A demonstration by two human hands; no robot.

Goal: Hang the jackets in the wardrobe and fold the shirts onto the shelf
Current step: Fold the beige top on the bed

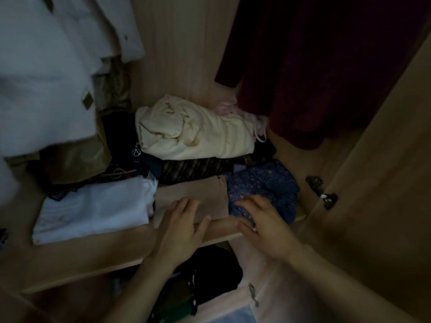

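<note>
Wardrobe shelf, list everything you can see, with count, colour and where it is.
Folded shirt: one, white, shelf front left.
Folded garment: one, tan, front middle.
Patterned garment: one, blue, front right.
Bundle: one, cream, atop dark clothes at the back.
Hanging jacket: one, white, upper left.
Hanging garment: one, dark maroon, upper right.
Door hinge: one, metal, right.
Left hand: flat on the tan garment.
Right hand: on the blue garment.

Two hands [179, 227], one shelf [77, 257], two hinges [323, 191].
</note>
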